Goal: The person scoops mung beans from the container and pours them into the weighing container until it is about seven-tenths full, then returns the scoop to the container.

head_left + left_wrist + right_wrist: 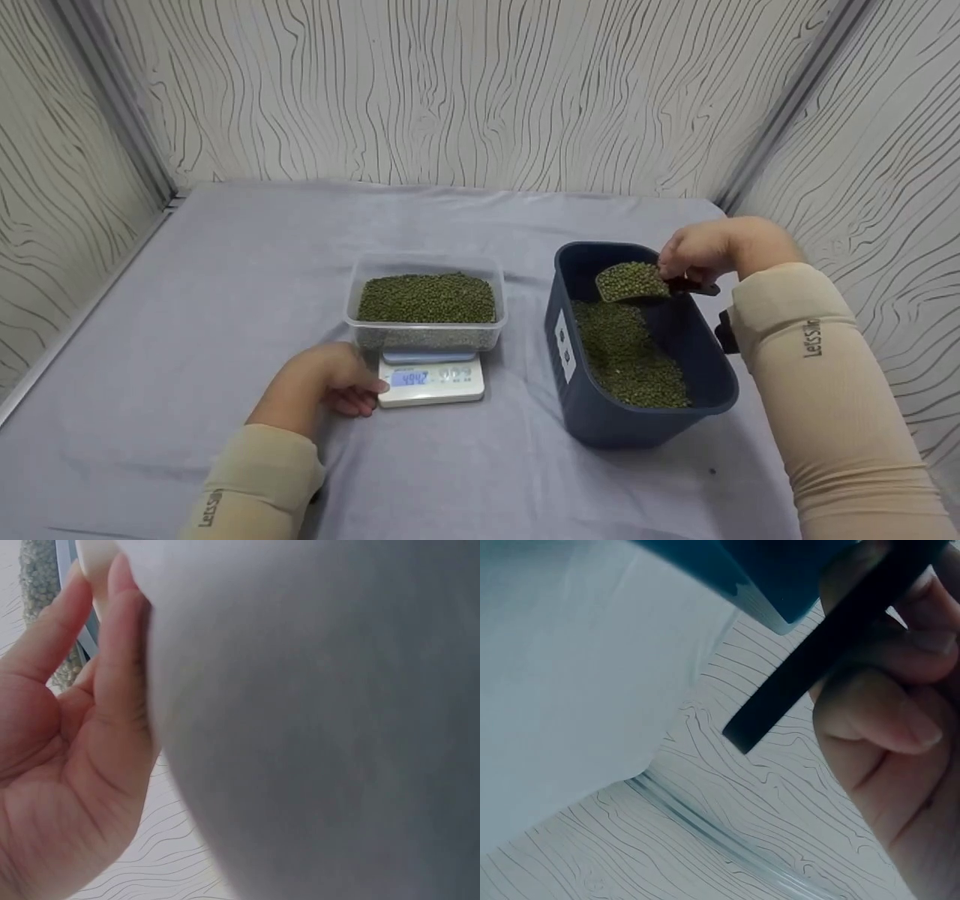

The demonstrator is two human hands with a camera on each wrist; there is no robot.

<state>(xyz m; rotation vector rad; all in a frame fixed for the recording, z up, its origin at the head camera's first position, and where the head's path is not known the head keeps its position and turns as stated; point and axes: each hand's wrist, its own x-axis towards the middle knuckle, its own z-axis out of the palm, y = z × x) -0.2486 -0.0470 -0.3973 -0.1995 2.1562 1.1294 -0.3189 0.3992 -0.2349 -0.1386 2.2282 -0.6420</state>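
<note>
Mung beans (634,279) lie heaped in the bowl of a scoop (694,287) over the far part of the dark blue bin (622,426), which stands to the right of the digital kitchen scale (431,396). More of them lie in that bin and in the clear plastic container (427,337) that sits on top of the scale. My right grip (697,249) is closed on the scoop's dark handle, close to the bowl, whose lip points toward the scale. My left grip (346,376) pinches the scale's left edge by its front corner; whether the fingers reach beneath it I cannot tell.

The step in hand, as I judge it, is bringing up a full scoop. To do it well, I would hold the bowl level, since beans this small and round should roll off at a slight tilt. A gentle shake above the bin would shed the loosest ones there rather than on the bench (225,315). I would also lift the bowl clear of the bin's rim before any sideways move. My left grip should press lightly or let go for a reading, as added force could spoil the figure; the display (410,378) is lit, but I cannot read its digits surely.
</note>
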